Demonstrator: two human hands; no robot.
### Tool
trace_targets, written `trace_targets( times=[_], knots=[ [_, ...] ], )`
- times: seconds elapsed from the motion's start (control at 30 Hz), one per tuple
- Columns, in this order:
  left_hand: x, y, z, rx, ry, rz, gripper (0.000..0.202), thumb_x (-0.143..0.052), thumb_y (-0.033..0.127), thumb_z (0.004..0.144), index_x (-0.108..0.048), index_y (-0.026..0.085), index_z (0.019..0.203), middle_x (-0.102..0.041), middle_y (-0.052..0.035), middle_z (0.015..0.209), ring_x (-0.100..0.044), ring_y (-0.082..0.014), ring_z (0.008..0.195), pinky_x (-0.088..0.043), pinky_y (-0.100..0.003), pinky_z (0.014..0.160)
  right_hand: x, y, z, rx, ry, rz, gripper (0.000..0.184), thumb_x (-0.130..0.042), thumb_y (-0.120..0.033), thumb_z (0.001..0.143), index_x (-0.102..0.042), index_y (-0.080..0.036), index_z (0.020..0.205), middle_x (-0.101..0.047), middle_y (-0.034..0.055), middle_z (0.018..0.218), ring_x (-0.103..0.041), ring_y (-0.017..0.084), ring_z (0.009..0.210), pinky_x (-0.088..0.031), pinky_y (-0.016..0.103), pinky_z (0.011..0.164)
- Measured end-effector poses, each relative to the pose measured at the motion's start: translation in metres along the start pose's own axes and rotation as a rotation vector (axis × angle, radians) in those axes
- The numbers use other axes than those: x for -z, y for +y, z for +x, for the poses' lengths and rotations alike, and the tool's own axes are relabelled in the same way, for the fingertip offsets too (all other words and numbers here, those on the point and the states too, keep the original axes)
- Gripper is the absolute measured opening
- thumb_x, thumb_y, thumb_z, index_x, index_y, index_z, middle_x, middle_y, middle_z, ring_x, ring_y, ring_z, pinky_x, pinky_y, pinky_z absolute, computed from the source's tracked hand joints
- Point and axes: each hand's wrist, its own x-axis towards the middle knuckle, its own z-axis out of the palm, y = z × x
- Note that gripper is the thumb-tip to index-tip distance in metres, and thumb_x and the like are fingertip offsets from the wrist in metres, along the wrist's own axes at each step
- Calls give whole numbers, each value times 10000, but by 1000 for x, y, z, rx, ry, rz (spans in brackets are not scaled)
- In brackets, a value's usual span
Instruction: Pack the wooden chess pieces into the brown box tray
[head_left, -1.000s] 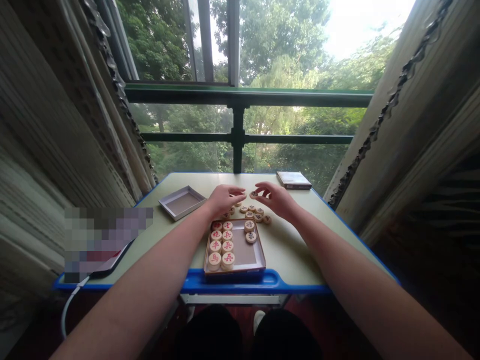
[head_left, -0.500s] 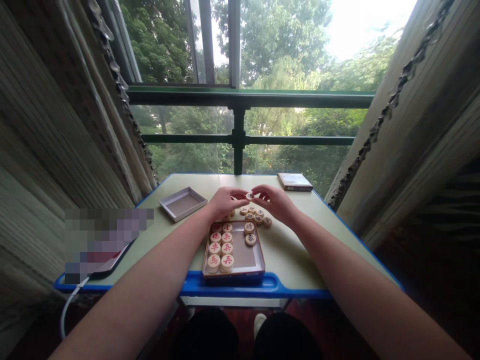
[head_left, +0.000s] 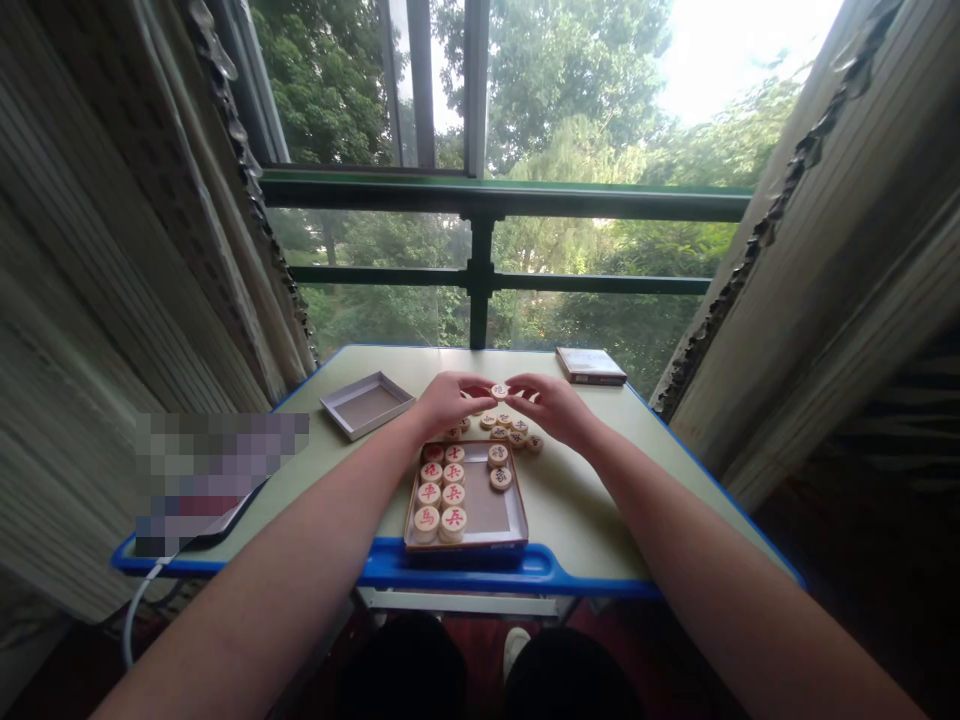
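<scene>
Both hands met at the far side of the desk (head_left: pixel 592 510). The left hand (head_left: pixel 448 400) and the right hand (head_left: pixel 556 406) were each curled, and their fingertips closed from opposite sides on a single xiangqi piece (head_left: pixel 499 391). The piece was raised just clear of the surface and its marked face was up. Which hand carried its weight could not be told. Directly beneath and just nearer than the fingertips lay a cluster of loose pieces (head_left: pixel 505 427), some touching one another. Nearer again, between the forearms, stood the open box tray (head_left: pixel 487 512). It held two columns of red-marked discs (head_left: pixel 440 490) along the left-hand side and two dark-marked discs (head_left: pixel 497 466) at its far end, and its remaining floor was bare. The box lid (head_left: pixel 366 405) lay well outside the left hand, and a flat booklet (head_left: pixel 591 365) lay beyond the right hand near the window rail. In this inspector's judgement, the grip was sound so long as the pads bore on the rim and not on the face, which kept the character legible. The disc was small and smooth, so the pinch should be light and level, and the wrists should be kept high enough not to disturb the cluster below.
</scene>
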Motion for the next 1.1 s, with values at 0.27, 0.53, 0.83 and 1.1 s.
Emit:
trace_targets(
  times=[0.27,0.53,0.83,1.1],
  knots=[
    [0,1,-1,-4,-32,9,395,-688,356,645,-680,127,966,-707,-79,830,-641,-168,719,-507,-257,642,-3,1,1,50,-11,47,210,-576,-328,784,-649,-169,901,-678,49,833,-602,133,712,-472,245,649],
    [0,3,-2,-5,-55,-10,389,-682,333,646,-672,120,971,-700,-76,800,-632,-153,689,-502,-252,635,-1,-2,0,34,-29,53,237,-580,-365,773,-642,-169,891,-662,50,822,-583,132,698,-452,243,623],
    [6,-13,1,44,87,284,311,-506,156,655,-700,143,898,-701,-28,795,-610,-133,693,-490,-224,665,22,-31,-12,79,-375,-163,227,-643,-323,704,-672,-180,878,-569,20,764,-486,110,645,-359,220,578],
    [7,-14,0,2,75,388,300,-478,183,665,-711,162,852,-706,-15,793,-613,-138,712,-475,-219,677,20,-51,-25,207,-594,-154,205,-670,-274,669,-665,-164,842,-559,8,732,-442,100,633,-333,208,565]
  ],
)
